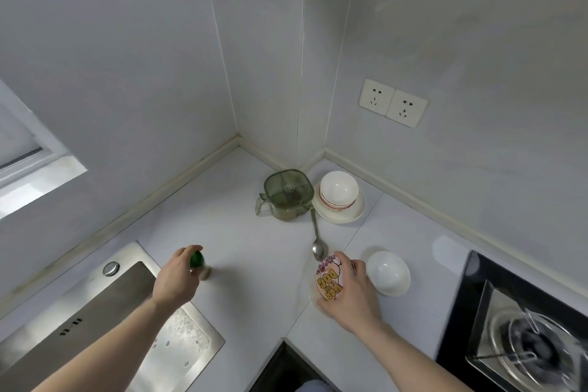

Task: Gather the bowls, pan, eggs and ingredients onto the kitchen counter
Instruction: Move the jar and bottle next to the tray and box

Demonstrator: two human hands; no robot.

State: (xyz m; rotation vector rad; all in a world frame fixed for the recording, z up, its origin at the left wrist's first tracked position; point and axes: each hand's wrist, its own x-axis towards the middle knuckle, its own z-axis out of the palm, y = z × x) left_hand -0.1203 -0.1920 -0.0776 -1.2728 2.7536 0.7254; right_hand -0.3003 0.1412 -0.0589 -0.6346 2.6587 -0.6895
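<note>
On counter [254, 232], green-cap bottle [198, 264] upright, packet [329, 278] tilted

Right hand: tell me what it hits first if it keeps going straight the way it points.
The right hand, gripping a printed packet, points up and slightly left toward the corner. The spoon lies first in that line, its bowl just beyond the packet; the green lidded container comes after. Height above the counter is unclear.

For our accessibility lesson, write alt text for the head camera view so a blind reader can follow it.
A person's left hand grips a small green-capped bottle and the right hand holds a pink-and-yellow printed packet over a white corner counter. Behind lie a metal spoon, white bowls, a single white bowl and a green-lidded container.
</note>
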